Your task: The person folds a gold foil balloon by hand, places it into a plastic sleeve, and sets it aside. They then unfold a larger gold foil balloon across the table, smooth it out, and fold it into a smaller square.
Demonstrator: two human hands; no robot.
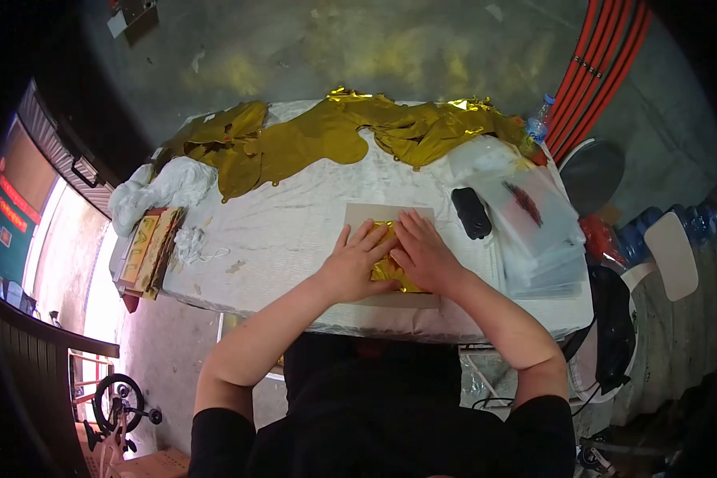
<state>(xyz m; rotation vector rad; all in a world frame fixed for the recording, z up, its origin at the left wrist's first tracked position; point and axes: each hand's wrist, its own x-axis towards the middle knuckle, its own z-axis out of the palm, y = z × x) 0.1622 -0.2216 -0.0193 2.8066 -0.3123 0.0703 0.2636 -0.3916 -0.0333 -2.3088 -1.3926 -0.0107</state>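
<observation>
Both of my hands lie flat on a folded piece of gold foil [400, 276], which rests on a grey-brown card [414, 300] near the table's front edge. My left hand [358, 260] covers the foil's left side with its fingers spread. On the right side, my right hand [425, 253] presses down with its fingers stretched out, their tips close to those of my left hand. Gold foil shows between the two hands and below them. Part of the foil is hidden under my palms.
Flat gold foil pieces [303, 143] spread along the table's far side. Right of the card are a black object [472, 213] and clear plastic bags [542, 259]. White thread or plastic [185, 183] and a cardboard box [153, 251] sit at left; a bottle [540, 119] stands at the far right corner.
</observation>
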